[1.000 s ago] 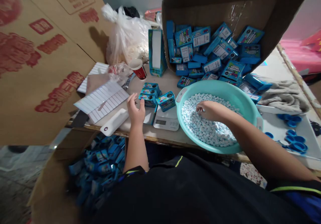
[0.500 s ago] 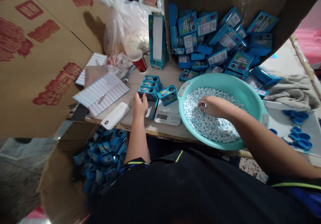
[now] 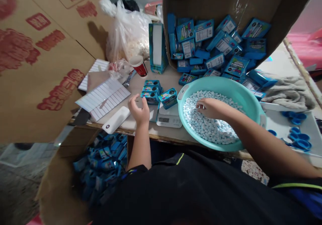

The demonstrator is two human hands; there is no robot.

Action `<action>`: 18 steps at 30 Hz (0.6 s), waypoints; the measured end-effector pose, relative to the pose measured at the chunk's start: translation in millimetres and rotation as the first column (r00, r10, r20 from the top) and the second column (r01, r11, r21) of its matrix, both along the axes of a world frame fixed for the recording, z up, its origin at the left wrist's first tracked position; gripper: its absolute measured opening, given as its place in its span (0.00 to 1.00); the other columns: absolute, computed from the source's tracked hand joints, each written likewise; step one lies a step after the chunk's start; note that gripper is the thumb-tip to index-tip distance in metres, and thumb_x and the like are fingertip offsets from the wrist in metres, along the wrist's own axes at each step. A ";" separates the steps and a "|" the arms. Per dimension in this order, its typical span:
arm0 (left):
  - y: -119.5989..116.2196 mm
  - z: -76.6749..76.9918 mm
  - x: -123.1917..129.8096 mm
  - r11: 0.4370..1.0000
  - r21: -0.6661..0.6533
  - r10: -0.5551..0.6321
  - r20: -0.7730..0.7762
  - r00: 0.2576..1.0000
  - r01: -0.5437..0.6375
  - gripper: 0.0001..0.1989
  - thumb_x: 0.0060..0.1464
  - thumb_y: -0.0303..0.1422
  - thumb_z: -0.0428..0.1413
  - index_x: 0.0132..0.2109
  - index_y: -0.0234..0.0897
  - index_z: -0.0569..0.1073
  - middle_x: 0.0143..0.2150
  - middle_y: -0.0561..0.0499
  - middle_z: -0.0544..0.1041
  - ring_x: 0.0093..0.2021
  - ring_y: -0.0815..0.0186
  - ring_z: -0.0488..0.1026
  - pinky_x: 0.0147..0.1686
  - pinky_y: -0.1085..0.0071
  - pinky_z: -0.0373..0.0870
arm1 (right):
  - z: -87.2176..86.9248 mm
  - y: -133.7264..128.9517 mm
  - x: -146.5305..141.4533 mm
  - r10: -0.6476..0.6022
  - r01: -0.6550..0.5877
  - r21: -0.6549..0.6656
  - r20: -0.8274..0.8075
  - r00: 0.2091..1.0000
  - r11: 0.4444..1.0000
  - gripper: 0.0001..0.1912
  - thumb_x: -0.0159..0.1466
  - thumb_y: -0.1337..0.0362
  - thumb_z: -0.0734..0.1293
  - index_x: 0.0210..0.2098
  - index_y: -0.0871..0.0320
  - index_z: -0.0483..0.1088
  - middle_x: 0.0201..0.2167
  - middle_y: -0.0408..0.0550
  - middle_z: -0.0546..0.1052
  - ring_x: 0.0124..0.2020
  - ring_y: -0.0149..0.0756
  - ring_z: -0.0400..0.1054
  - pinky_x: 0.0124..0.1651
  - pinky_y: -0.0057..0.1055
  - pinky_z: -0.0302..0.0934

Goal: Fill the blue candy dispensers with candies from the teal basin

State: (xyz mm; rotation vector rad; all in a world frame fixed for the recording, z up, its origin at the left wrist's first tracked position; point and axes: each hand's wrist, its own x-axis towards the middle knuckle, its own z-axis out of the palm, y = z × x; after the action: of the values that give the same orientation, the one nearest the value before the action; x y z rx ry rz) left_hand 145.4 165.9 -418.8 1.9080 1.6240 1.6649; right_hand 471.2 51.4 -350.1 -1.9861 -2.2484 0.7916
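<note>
Partly, the right hand point(image 3: 213, 108) hides pale candies point(image 3: 207, 126).

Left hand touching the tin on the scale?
No, the left hand is held open in the air, apart from the blue tin on the digital scale and the stacked tins.

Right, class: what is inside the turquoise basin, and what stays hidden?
The turquoise basin holds a heap of small pale-blue candies, with the right hand resting among them. The basin's floor under the heap cannot be seen.
</note>
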 end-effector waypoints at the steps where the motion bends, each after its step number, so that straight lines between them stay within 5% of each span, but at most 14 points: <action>1: -5.7 6.2 6.0 0.997 0.042 -0.063 -0.009 0.998 0.063 0.17 0.65 0.43 0.57 0.54 0.37 0.73 0.54 0.39 0.77 0.60 0.53 0.73 0.67 0.51 0.65 | -0.3 0.0 0.0 0.001 -0.001 0.005 -0.005 1.000 1.000 0.10 0.72 0.61 0.65 0.46 0.57 0.76 0.47 0.51 0.80 0.42 0.40 0.72 0.40 0.31 0.58; 3: -14.9 16.7 20.0 0.959 -0.008 -0.284 -0.026 0.958 0.284 0.24 0.63 0.44 0.59 0.61 0.39 0.69 0.59 0.39 0.75 0.62 0.53 0.73 0.66 0.51 0.67 | -1.3 0.0 0.2 0.006 -0.006 0.016 -0.012 1.000 1.000 0.11 0.73 0.61 0.65 0.48 0.58 0.76 0.48 0.52 0.79 0.42 0.41 0.72 0.41 0.32 0.59; 5: -19.9 23.7 34.2 0.864 -0.204 -0.476 -0.040 0.878 0.460 0.39 0.56 0.44 0.67 0.70 0.42 0.63 0.64 0.38 0.73 0.64 0.48 0.72 0.65 0.49 0.69 | -2.6 0.0 0.6 0.014 -0.014 0.028 -0.016 1.000 1.000 0.12 0.73 0.60 0.64 0.49 0.58 0.76 0.50 0.52 0.79 0.42 0.41 0.72 0.43 0.32 0.59; 8: -22.3 31.8 50.3 0.820 -0.415 -0.462 -0.069 0.884 0.395 0.50 0.47 0.39 0.74 0.73 0.44 0.61 0.61 0.38 0.76 0.61 0.41 0.74 0.61 0.45 0.72 | -3.4 0.4 1.5 0.015 -0.015 0.035 -0.019 1.000 0.999 0.12 0.73 0.59 0.65 0.50 0.58 0.76 0.52 0.53 0.78 0.43 0.41 0.72 0.44 0.32 0.60; 11: -26.1 47.7 58.3 0.885 -0.255 -0.429 -0.117 0.896 0.390 0.43 0.52 0.36 0.70 0.72 0.43 0.64 0.58 0.40 0.79 0.58 0.44 0.76 0.61 0.48 0.72 | -1.9 1.3 2.3 -0.002 0.003 0.017 -0.011 1.000 1.000 0.13 0.73 0.58 0.65 0.51 0.58 0.76 0.53 0.53 0.79 0.45 0.42 0.73 0.43 0.32 0.61; 15: -34.5 78.6 65.4 0.789 -0.140 -0.588 -0.454 0.669 0.599 0.27 0.57 0.29 0.61 0.64 0.46 0.75 0.59 0.46 0.80 0.59 0.48 0.74 0.62 0.50 0.68 | 1.8 2.0 2.5 0.000 0.000 -0.006 0.002 1.000 1.000 0.15 0.73 0.57 0.65 0.53 0.58 0.76 0.53 0.54 0.79 0.46 0.44 0.73 0.43 0.33 0.61; 18: -37.0 90.7 71.0 0.809 -0.155 -0.529 -0.611 0.589 0.567 0.29 0.56 0.24 0.58 0.63 0.49 0.77 0.58 0.46 0.80 0.60 0.46 0.72 0.60 0.49 0.67 | 3.7 1.7 2.4 0.005 -0.005 -0.016 0.014 1.000 1.000 0.15 0.72 0.59 0.65 0.54 0.58 0.76 0.53 0.54 0.79 0.46 0.45 0.74 0.43 0.34 0.62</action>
State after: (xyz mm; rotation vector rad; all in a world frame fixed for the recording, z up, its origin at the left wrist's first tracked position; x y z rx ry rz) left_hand 216.4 129.0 -328.1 2.8185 0.8990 0.8492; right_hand 473.7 53.1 -346.3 -1.9998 -2.2626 0.8009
